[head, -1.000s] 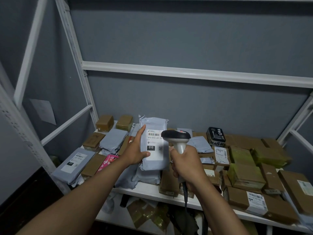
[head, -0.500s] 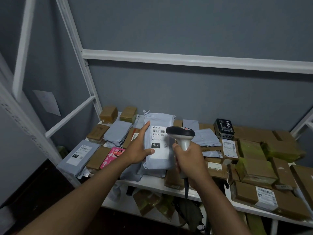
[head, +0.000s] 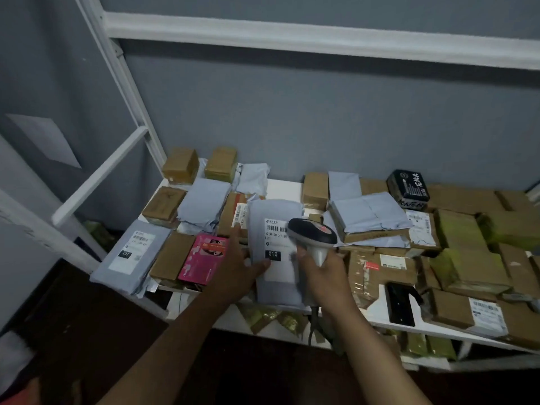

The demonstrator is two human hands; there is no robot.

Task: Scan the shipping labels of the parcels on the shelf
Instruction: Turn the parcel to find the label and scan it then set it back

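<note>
I am lowering the grey mailer (head: 274,249) from upright onto the shelf (head: 287,187) front edge, so its label (head: 279,248) looks scanned | left hand (head: 239,267) gripping mailer, right hand (head: 324,273) clenching scanner (head: 312,235) | counting: one scanner, about six grey mailers, many brown boxes (head: 178,166), one pink box (head: 204,258).

1. Shelf (head: 287,187): one bare white strip at the back centre, between a grey mailer (head: 253,179) and a brown box (head: 315,188).
2. Remaining surface packed with parcels lying edge to edge.
3. Above the parcels: open up to the white crossbar (head: 321,39).
4. Left side: diagonal brace (head: 99,176) bars entry.
5. Front edge: open.
</note>
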